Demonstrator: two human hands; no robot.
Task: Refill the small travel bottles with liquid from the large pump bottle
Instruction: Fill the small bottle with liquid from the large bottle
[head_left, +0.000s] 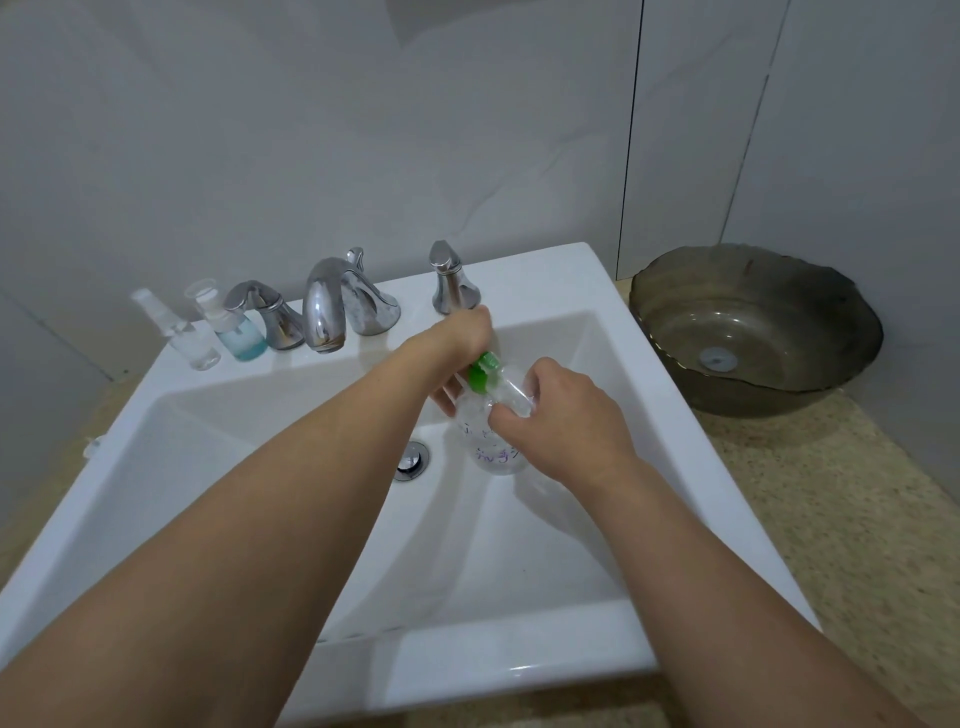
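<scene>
Head view: the only view I have, looking down over my two forearms into the sink (519, 670).
Left hand (457, 338): reaches over the green pump (483, 371) from above; my fingers curl down around the pump bottle's (493, 447) neck and top. How tightly they close I cannot tell, since they are partly hidden behind the pump.
Right hand (556, 415): fingers curled around a small clear bottle (517, 395), tilted in my grip with one end close to the green pump. Whether its mouth sits under the nozzle I cannot tell.
Pump bottle: clear, with printed lettering, just below my right hand and over the basin, near the drain (413, 460). Whether it stands on the basin floor is hidden.
Other travel bottles: well left of both hands on the sink ledge, beside the tap (324, 306); a clear spray bottle (184, 335) and a blue one (236, 327).
Handling, as I judge it: the small bottle looks light, thin-walled and likely slippery if wet or soapy, so I would hold it round the body near the shoulder, gently enough not to squeeze it. The pump bottle looks heavier and stiffer; best steadied at the neck.
Risk: liquid missing the narrow mouth.
</scene>
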